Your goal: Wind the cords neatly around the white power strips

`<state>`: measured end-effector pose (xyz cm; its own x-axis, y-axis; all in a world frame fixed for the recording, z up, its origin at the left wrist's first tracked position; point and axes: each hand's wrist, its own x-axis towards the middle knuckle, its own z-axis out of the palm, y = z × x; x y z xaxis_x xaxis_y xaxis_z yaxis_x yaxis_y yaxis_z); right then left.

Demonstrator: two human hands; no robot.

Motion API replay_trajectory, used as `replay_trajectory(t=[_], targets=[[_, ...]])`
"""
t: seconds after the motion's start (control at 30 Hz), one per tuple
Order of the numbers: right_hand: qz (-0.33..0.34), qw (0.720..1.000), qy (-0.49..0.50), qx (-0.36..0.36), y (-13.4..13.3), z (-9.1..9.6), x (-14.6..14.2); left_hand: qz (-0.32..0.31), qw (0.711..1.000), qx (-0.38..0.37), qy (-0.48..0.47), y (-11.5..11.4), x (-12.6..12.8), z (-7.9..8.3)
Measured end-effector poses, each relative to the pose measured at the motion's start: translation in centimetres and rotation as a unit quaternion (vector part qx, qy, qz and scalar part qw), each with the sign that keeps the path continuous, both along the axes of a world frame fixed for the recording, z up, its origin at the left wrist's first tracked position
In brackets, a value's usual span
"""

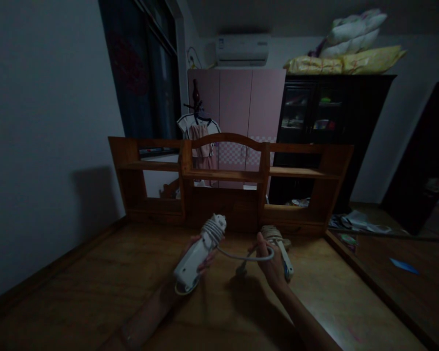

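Observation:
My left hand (205, 261) is closed around a long white power strip (192, 263), tilted with its far end up. Several turns of its grey-white cord (212, 231) are wound round that far end. A free length of cord runs across to my right hand (269, 263), whose fingers are closed on it. The plug (241, 271) hangs between the hands, to the left of the right hand. Just beyond the right hand, on the wooden surface, lies a pale thing with a beige, wound-looking head and a white handle (285, 258); the hand partly hides it.
Both hands are above a wooden surface (131, 273). A wooden shelf unit (223, 174) stands along its far edge, and a raised rim (373, 287) borders the right side. A white wall (51, 146) rises at left. Behind are a pink wardrobe (234, 97) and a dark cabinet (362, 112).

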<state>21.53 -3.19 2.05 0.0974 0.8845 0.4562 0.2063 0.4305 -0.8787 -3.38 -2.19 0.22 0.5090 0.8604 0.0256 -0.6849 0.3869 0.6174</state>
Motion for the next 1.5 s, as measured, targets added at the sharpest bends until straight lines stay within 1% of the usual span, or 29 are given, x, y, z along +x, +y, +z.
replay_trajectory(t=[0.1, 0.17, 0.33, 0.47, 0.6, 0.7, 0.8, 0.97, 1.1, 1.23, 1.33, 1.43, 1.5], targets=[[0.053, 0.993, 0.092, -0.060, 1.0, -0.7, 0.0, 0.005, 0.998, 0.001, -0.059, 0.5, -0.4, 0.5], [0.074, 0.985, 0.131, -0.088, 2.0, -1.4, 0.4, 0.025, 0.994, -0.017, -0.102, 0.7, -0.6, 0.5], [0.089, 0.969, 0.171, -0.153, 3.9, -2.9, 1.6, 0.070, 0.983, -0.088, -0.144, 0.6, -0.3, 0.0], [0.132, 0.953, 0.198, -0.188, 3.9, -3.0, 1.4, 0.089, 0.981, -0.098, -0.141, 0.4, -0.4, 0.1], [0.160, 0.949, 0.198, -0.185, 3.5, -2.7, 0.9, 0.075, 0.988, -0.060, -0.124, 0.5, -0.5, -0.1], [0.153, 0.949, 0.198, -0.193, 3.6, -2.8, 0.9, 0.044, 0.991, -0.041, -0.117, 0.8, -0.5, -0.5], [0.144, 0.949, 0.197, -0.201, 3.8, -3.1, 1.1, 0.034, 0.991, -0.036, -0.120, 0.9, -0.4, -0.7], [0.140, 0.948, 0.202, -0.201, 3.7, -3.2, 1.1, 0.049, 0.990, -0.041, -0.127, 0.3, -0.3, -0.2], [0.132, 0.954, 0.204, -0.175, 3.0, -2.8, 0.8, 0.028, 0.992, -0.031, -0.117, 0.1, -0.3, 0.1], [0.093, 0.962, 0.209, -0.151, 2.4, -2.5, 0.5, -0.006, 0.997, 0.030, -0.065, 1.3, -0.6, -0.8], [0.083, 0.965, 0.213, -0.129, 2.4, -2.4, 0.6, -0.024, 0.997, 0.059, -0.043, 2.1, -0.6, -1.3], [0.095, 0.969, 0.198, -0.109, 2.6, -2.5, 0.8, -0.065, 0.992, 0.100, -0.035, 1.9, -0.2, -0.9], [0.121, 0.972, 0.161, -0.121, 2.8, -2.5, 0.9, -0.110, 0.984, 0.138, -0.023, 1.4, 0.3, -0.3]])
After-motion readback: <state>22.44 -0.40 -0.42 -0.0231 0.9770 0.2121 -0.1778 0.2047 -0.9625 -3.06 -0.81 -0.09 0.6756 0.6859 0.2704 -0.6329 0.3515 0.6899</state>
